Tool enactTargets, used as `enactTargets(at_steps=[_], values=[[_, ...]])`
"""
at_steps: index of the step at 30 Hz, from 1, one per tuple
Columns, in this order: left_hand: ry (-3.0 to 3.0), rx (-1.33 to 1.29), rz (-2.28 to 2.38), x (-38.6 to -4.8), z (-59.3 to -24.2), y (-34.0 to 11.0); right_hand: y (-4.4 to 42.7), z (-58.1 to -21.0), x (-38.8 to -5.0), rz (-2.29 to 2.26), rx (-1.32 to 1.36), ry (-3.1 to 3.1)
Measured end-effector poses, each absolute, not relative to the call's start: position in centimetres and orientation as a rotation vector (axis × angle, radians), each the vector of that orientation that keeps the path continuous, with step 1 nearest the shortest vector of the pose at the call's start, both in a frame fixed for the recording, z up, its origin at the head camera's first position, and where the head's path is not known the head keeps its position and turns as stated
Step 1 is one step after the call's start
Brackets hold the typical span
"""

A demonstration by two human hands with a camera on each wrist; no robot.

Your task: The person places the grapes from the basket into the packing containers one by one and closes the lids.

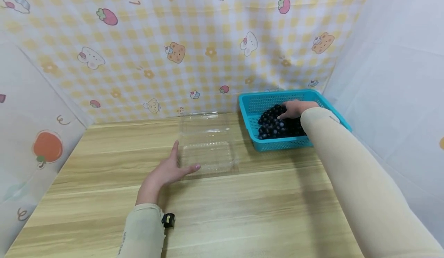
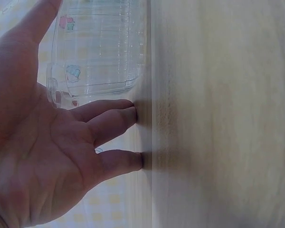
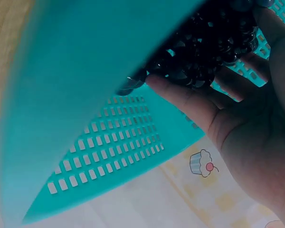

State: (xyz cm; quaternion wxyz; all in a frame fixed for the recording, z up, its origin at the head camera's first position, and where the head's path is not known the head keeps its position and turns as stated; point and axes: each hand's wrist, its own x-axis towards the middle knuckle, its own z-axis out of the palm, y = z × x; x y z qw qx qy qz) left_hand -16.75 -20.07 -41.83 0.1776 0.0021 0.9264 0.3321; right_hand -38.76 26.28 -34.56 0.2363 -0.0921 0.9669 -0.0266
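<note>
Left hand (image 1: 167, 172) spread beside the clear container (image 1: 208, 157), right hand (image 1: 295, 108) spread against dark grapes (image 1: 271, 126).

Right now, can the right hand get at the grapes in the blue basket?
Yes, it looks that way. The right hand is inside the blue basket, with its fingers right at the grapes. I see no lid in the way.

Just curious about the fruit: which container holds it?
The teal basket, where the right hand touches dark fruit; the clear box, beside the left hand, shows none.
</note>
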Motion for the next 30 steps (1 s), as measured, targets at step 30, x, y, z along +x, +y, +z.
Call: enactTargets(at_steps=[30], values=[[2.626,0.019,0.975,-16.67,-41.76,-20.05,26.37,-34.64,-38.03,-0.151,-0.311,2.650]])
